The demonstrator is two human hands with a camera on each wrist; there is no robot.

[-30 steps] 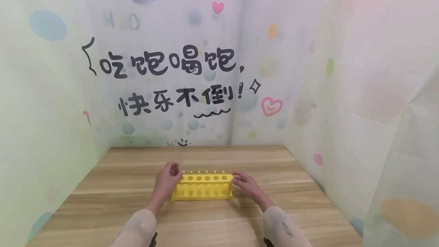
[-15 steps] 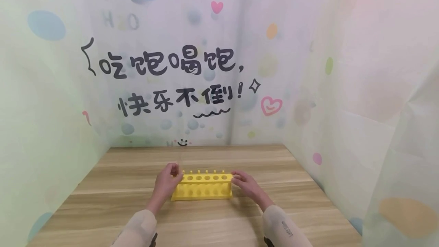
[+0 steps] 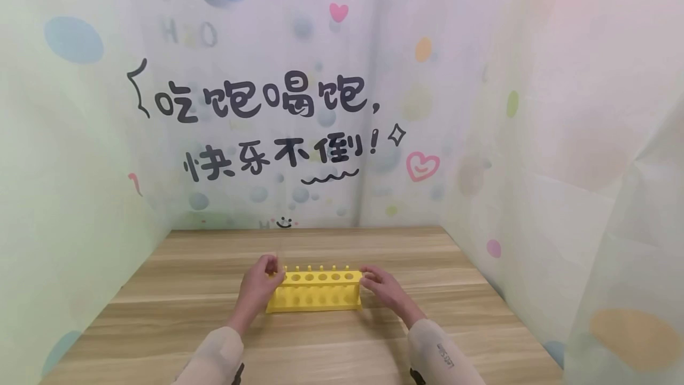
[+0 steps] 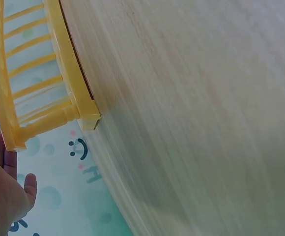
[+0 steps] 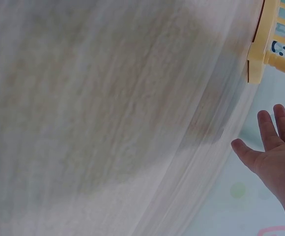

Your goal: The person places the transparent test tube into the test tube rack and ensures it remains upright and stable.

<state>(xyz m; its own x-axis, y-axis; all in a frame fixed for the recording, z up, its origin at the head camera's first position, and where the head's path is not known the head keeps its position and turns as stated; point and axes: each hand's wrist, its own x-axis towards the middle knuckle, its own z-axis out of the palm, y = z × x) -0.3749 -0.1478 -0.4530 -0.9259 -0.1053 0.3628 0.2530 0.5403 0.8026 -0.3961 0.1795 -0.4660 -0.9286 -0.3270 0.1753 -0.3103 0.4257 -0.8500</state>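
A yellow test tube rack (image 3: 320,283) stands upright on the table, with one row of round holes and a row of pegs behind it. My left hand (image 3: 259,285) is at the rack's left end, fingers curled around a thin clear test tube (image 4: 46,106) that is faint in the head view. In the left wrist view the tube runs down inside the rack's end, beside the left post. My right hand (image 3: 388,293) is at the opposite end, its fingertips right at the top corner. The right wrist view shows that hand's visible fingers loosely extended and spread.
The wood-grain table (image 3: 331,349) extends around the rack. A pale printed curtain (image 3: 299,28) with dark lettering and coloured dots encloses the back and both sides. Light sleeves (image 3: 443,352) cover both forearms.
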